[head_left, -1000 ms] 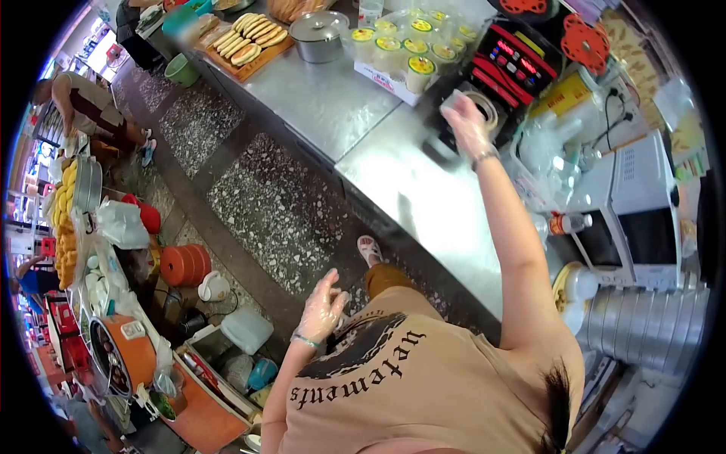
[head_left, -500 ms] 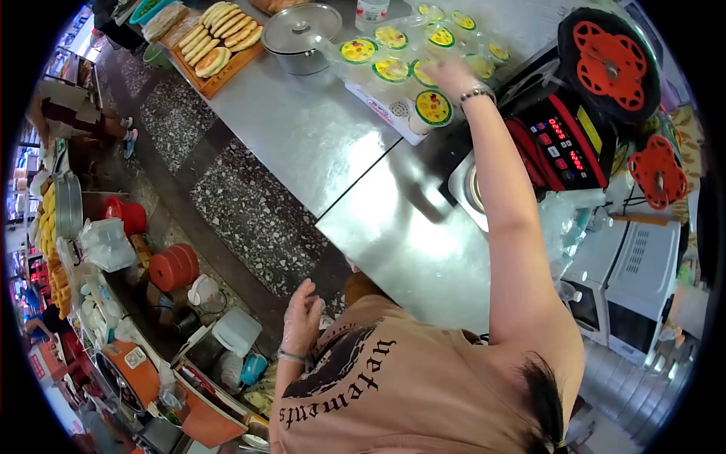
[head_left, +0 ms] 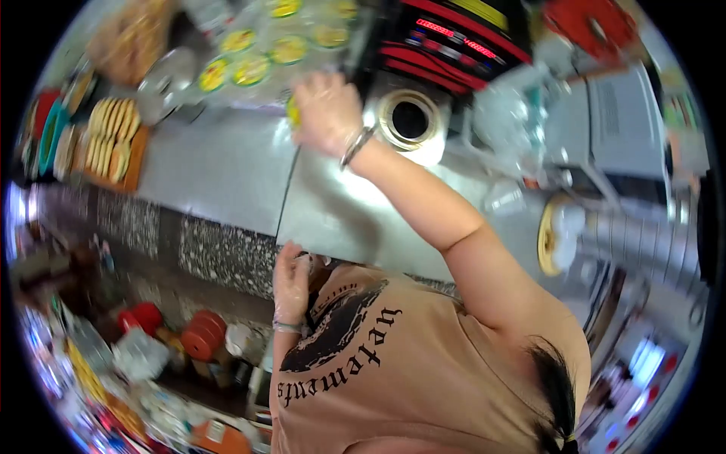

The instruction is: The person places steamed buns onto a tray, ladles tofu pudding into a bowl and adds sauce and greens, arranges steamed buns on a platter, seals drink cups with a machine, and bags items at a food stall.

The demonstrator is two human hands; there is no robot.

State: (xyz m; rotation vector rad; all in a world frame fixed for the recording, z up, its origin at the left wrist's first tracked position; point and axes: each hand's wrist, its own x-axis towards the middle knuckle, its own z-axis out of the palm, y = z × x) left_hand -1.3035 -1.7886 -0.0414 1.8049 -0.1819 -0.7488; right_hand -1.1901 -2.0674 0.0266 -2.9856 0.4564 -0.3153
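My right hand (head_left: 327,113), in what looks like a clear glove with a bracelet at the wrist, is closed around a lidded cup above the metal counter (head_left: 219,170). Only the edge of the cup's yellow-and-green lid (head_left: 293,112) shows past my fingers. Behind it stand several clear cups with similar lids (head_left: 251,69). My left hand (head_left: 290,284), in a clear plastic glove, hangs by the counter's front edge beside my shirt. Its fingers are extended, and nothing shows in them.
Right of the cups is a black-and-red machine (head_left: 454,45) with lit red digits, and a round metal opening (head_left: 411,119) in front of it. Flatbreads (head_left: 113,140) lie on a wooden board at the left. A red bucket (head_left: 204,335) stands behind the floor aisle.
My view has turned toward the right. My right hand has drawn back from among the cups to their front side, and now grips one. My left hand stays low beside my body.
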